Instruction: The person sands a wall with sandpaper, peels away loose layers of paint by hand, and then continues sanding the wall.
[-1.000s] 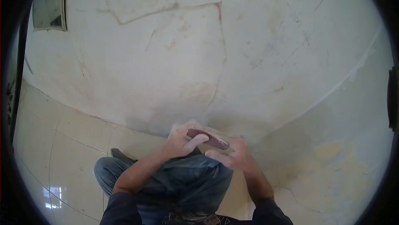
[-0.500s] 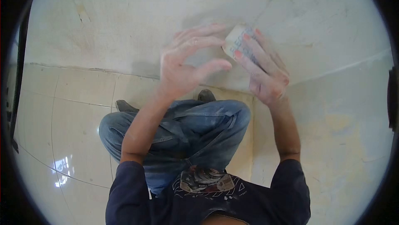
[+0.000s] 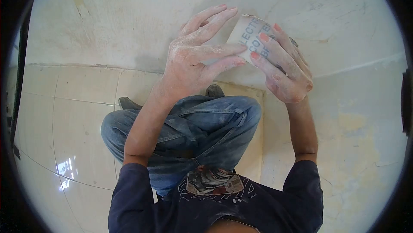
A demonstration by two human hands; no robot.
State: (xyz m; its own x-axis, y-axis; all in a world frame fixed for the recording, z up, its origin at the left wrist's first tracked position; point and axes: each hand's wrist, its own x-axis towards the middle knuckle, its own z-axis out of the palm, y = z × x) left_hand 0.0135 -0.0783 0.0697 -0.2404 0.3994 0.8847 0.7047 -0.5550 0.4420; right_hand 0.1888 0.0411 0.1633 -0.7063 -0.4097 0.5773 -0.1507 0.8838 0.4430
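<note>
A piece of sandpaper (image 3: 251,39), pale on its back with blue-grey printed letters, is in my right hand (image 3: 286,67). The fingers lie over its printed side, and its right part is hidden beneath them. My left hand (image 3: 189,56) is to the left of the sheet with its fingers spread. Its forefinger and thumb tips are at the lower left edge of the sheet; I cannot tell whether they touch it. White dust covers both hands.
A pale, stained wall (image 3: 129,22) rises in front, meeting another wall (image 3: 335,116) on the right. Glossy cream tiles (image 3: 81,125) cover the floor at left. My crossed legs in jeans (image 3: 206,125) are below the hands.
My right hand has shifted right and slightly down, and more of the sandpaper shows. My left hand's fingers have spread wider, with the upper ones raised.
</note>
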